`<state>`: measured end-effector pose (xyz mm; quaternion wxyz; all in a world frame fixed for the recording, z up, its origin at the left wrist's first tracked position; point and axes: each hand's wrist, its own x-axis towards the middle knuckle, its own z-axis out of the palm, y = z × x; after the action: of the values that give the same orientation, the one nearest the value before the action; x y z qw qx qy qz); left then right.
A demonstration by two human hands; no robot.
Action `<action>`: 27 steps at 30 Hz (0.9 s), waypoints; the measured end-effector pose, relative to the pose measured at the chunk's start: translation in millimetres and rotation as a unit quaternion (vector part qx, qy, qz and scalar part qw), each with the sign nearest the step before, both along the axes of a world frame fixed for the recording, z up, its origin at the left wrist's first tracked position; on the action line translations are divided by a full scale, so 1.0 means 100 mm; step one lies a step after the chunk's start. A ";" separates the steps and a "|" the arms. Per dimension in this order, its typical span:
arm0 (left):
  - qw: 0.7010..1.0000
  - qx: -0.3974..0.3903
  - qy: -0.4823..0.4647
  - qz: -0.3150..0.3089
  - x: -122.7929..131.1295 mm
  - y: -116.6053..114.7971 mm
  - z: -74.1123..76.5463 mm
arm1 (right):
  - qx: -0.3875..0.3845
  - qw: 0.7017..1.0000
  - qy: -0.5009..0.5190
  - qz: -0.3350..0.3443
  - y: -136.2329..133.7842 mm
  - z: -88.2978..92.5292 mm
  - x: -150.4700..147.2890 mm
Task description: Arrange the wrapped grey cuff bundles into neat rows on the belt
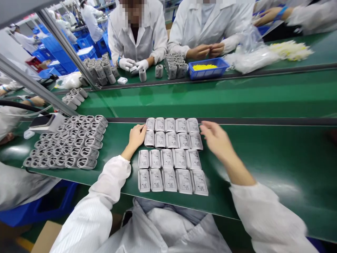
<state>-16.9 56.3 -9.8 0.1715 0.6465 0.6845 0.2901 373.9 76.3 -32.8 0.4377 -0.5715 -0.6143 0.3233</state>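
Twenty packets point(172, 154) lay in tight rows on our counter point(263, 158), squared between our left hand point(135, 137), fingers pressed ungrasping against one side, and our right hand point(216, 138), fingers spread and empty.

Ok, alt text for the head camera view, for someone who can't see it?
A person's left hand rests against the left edge of a four-by-five grid of flat grey packets on a green bench, while the right hand hovers open by its top right corner. Rows of grey looped parts lie to the left; two white-coated co-workers sit opposite.
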 end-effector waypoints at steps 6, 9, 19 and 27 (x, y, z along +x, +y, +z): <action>0.999 0.008 -0.029 -0.017 -0.04 -0.01 -0.06 | -0.056 0.998 -0.029 -0.018 0.21 -0.17 -0.17; 0.995 0.038 -0.092 -0.018 -0.05 -0.03 -0.09 | -0.048 0.999 0.011 0.004 0.15 -0.18 -0.18; 0.982 0.068 -0.177 0.006 -0.03 -0.03 -0.09 | 0.039 0.997 0.066 0.018 0.05 -0.25 -0.18; 0.971 0.059 -0.233 0.014 -0.03 -0.02 -0.11 | 0.012 0.997 0.081 0.009 0.04 -0.27 -0.17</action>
<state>-20.1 54.4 -20.5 0.2835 0.5603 0.6164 0.4751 356.7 80.3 -60.2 0.4900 -0.5326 -0.5858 0.3649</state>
